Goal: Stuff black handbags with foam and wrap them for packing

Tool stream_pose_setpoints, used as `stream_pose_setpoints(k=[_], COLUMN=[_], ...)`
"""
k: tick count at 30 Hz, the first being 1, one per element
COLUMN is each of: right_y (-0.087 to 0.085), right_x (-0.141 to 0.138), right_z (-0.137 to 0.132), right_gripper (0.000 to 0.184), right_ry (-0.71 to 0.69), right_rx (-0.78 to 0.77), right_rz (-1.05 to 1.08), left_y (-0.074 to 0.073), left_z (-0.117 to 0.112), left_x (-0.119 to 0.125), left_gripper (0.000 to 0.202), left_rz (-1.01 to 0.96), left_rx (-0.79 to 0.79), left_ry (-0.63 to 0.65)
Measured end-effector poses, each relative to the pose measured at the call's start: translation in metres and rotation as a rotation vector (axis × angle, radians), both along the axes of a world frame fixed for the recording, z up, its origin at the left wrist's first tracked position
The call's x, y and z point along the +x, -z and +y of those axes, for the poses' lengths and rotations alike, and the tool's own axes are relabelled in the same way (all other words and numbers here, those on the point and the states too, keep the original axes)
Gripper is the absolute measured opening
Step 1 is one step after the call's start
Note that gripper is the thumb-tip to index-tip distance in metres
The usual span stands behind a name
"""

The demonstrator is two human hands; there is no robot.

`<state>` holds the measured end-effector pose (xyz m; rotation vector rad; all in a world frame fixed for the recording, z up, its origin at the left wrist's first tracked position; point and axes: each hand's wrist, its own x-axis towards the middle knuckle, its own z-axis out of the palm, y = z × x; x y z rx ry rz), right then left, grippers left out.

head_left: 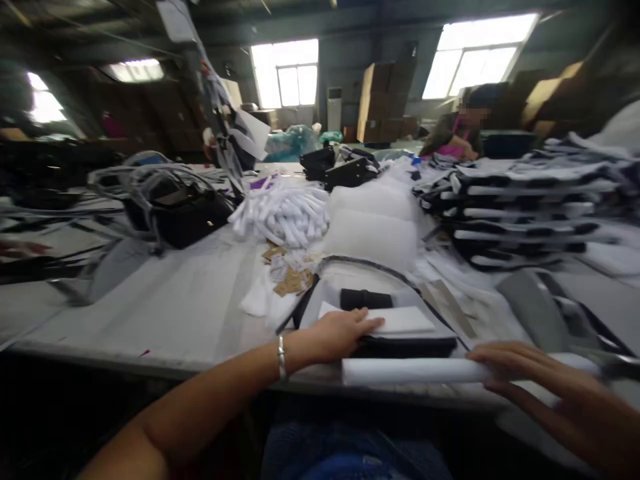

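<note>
My left hand (340, 331) lies flat, fingers stretched out, on a white sheet (407, 320) that rests on a black bag (405, 345) at the table's front edge. A bracelet circles that wrist. My right hand (545, 383) reaches in from the lower right with fingers extended and spread over the end of a long white paper roll (405, 371) lying along the table edge. Whether it grips the roll is unclear. A small black pouch (366, 299) sits just behind the white sheet.
A pile of white paper rolls (287, 217) and white padding (373, 227) lie mid-table, brown tags (287, 270) before them. A black handbag (187, 213) stands left. Stacked black-and-white items (520, 207) fill the right. Another person (463, 127) sits at the far side.
</note>
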<state>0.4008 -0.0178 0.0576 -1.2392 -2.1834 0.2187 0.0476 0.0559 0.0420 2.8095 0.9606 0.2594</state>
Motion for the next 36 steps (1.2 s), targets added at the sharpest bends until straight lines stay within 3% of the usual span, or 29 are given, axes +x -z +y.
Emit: stream_pose_setpoints(k=[3, 8, 12, 15, 19, 23, 27, 31, 36], right_y=[0.003, 0.039, 0.065, 0.079, 0.08, 0.053, 0.032, 0.05, 0.075], right_x=[-0.038, -0.11, -0.153, -0.169, -0.169, -0.149, -0.118, -0.097, -0.098], right_z=[-0.029, -0.035, -0.025, -0.017, -0.02, -0.023, -0.005, 0.008, 0.002], right_gripper=[0.026, 0.026, 0.03, 0.029, 0.03, 0.038, 0.052, 0.045, 0.043], right_ry=[0.021, 0.156, 0.245, 0.269, 0.248, 0.079, 0.035, 0.006, 0.102], right_rx=[-0.092, 0.143, 0.252, 0.261, 0.297, 0.381, 0.354, 0.349, 0.363], right_rz=[-0.085, -0.085, -0.105, -0.108, -0.052, -0.048, -0.308, -0.388, -0.323], left_y=[-0.009, -0.021, -0.016, -0.004, 0.014, 0.03, 0.036, 0.035, 0.027], left_z=[0.009, 0.006, 0.001, 0.0, -0.005, -0.013, -0.018, -0.023, -0.031], left_x=[-0.004, -0.006, -0.006, -0.008, -0.01, -0.006, -0.002, 0.0, 0.016], left_gripper=[0.067, 0.066, 0.07, 0.075, 0.079, 0.071, 0.066, 0.064, 0.058], left_rz=[0.02, 0.03, -0.008, -0.054, -0.078, -0.062, -0.021, 0.006, 0.106], left_rx=[-0.088, -0.109, -0.104, -0.061, 0.019, 0.095, 0.136, 0.175, 0.221], left_ry=[0.043, 0.05, 0.03, 0.035, 0.035, -0.008, -0.034, -0.045, -0.06])
